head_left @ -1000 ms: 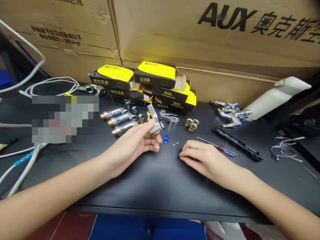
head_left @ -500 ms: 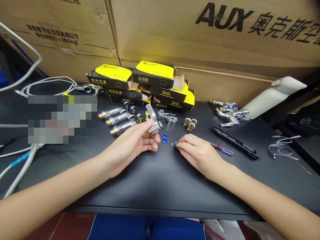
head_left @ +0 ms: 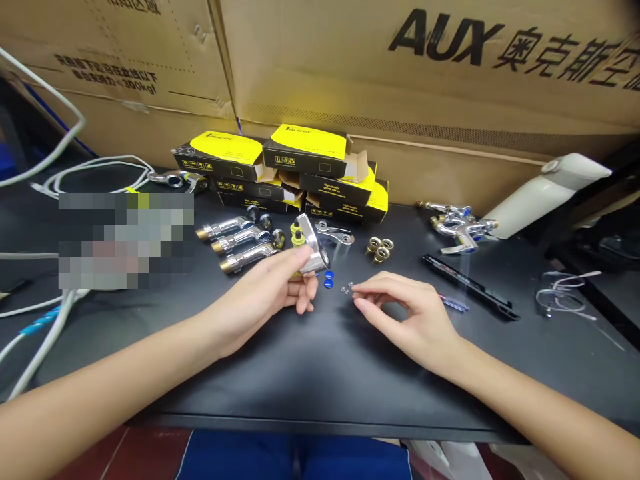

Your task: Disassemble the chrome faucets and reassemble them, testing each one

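Chrome metal lever handle (head_left: 311, 243) is held above the black tabletop (head_left: 300, 373) in the left hand (head_left: 270, 285), whose thumb presses its side while the lower fingers curl loosely beneath. Half a second ago its narrow arm pointed up and to the left; now it has been turned, so a broad shiny face shows and its round end faces right. Behind it, two yellow-green plastic cartridges with black tops (head_left: 298, 238) show more fully than before. The right hand (head_left: 413, 312) has changed too: its fingers, bunched together at the tiny silver metal pieces (head_left: 347, 291) in the earlier view, have parted, the index fingertip and thumb tip standing slightly apart just beside them. Three of these pieces can be made out now, where two showed earlier. Whether the right fingertips touch the nearest one cannot be told. The screwdriver with a red and clear purple handle (head_left: 455, 304) is now mostly hidden behind that hand. Round blue plastic caps (head_left: 329, 283) lie between the hands, and the short brass-coloured rings (head_left: 381, 255) stay grouped farther back.
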Available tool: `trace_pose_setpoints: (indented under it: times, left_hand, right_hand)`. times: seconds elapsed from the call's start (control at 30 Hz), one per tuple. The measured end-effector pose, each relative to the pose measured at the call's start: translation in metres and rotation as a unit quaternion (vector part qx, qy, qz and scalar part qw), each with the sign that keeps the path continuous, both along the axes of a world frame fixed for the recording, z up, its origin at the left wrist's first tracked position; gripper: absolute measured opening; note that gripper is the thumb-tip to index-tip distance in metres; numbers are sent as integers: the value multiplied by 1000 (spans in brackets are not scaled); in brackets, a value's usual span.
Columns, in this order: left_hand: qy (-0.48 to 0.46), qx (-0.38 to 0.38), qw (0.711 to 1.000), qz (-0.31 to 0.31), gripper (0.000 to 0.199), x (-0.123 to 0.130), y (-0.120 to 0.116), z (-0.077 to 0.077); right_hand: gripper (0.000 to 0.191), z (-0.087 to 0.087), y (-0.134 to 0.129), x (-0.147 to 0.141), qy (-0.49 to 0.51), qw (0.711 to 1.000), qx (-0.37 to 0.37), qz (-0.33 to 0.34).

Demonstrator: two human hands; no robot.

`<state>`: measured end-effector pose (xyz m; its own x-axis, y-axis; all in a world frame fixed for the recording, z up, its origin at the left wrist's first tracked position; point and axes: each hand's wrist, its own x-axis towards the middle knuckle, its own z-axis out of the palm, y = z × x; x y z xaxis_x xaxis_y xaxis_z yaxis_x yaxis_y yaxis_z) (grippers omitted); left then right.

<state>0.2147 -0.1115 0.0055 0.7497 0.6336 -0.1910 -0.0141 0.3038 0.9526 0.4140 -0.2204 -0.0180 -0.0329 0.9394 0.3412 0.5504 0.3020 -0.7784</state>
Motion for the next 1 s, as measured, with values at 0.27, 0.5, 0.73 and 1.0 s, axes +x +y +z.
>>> trace_pose_setpoints:
  times: [0.27,0.5,0.73,1.0]
  left_hand:
    - [132,316,934,-103,26,-4,-15,1]
    - [75,339,930,-120,24,-7,-12,0]
    - [67,216,974,-32,20,-6,-5,3]
    - [-2,92,995,33,28,-8,13,5]
  right_hand:
    - [39,9,1,-11,450,809,-352,135]
    - [34,11,1,-6,429,831,-349,69]
    - [33,11,1,-2,356,913,-197,-10]
    - [29,7,17,30,191,941,163,-228]
